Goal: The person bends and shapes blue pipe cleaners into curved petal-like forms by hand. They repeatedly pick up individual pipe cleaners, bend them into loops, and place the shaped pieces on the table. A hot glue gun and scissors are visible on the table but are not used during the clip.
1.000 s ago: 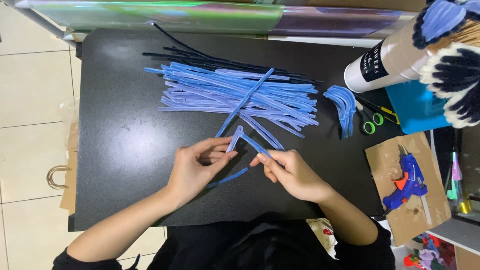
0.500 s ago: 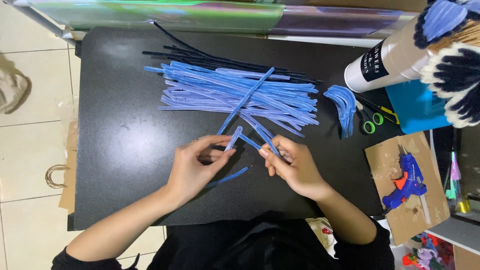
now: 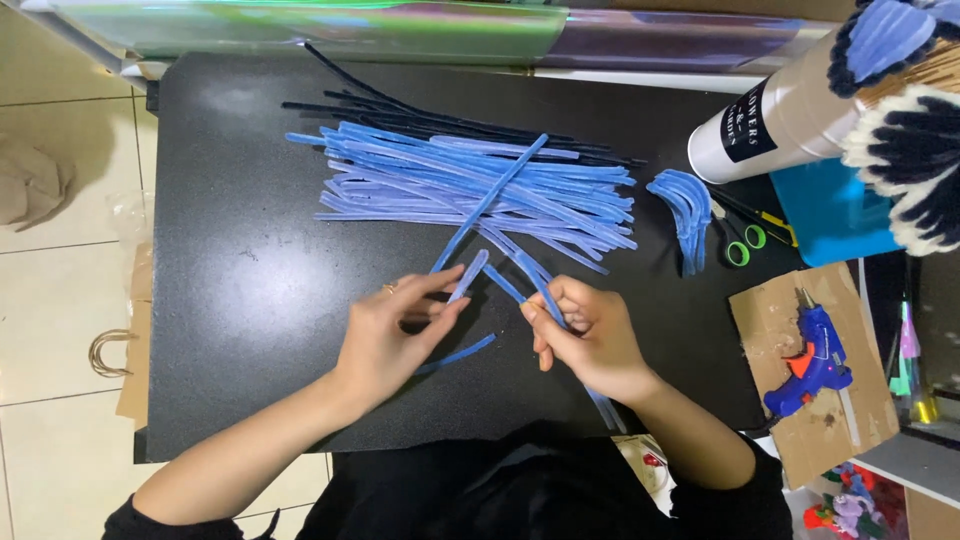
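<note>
Light blue pipe cleaners (image 3: 470, 185), black table (image 3: 250, 250), blue glue gun (image 3: 810, 360), green-handled scissors (image 3: 745, 240)

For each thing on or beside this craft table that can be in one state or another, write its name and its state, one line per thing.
left hand: pinching a bent blue pipe cleaner
right hand: gripping a straight blue pipe cleaner
loose blue pipe cleaners: piled flat
curved pieces: bent, bunched
scissors: lying flat, blades hidden
glue gun: lying on cardboard

The right hand (image 3: 585, 335) has slid down its blue pipe cleaner (image 3: 540, 290).
</note>
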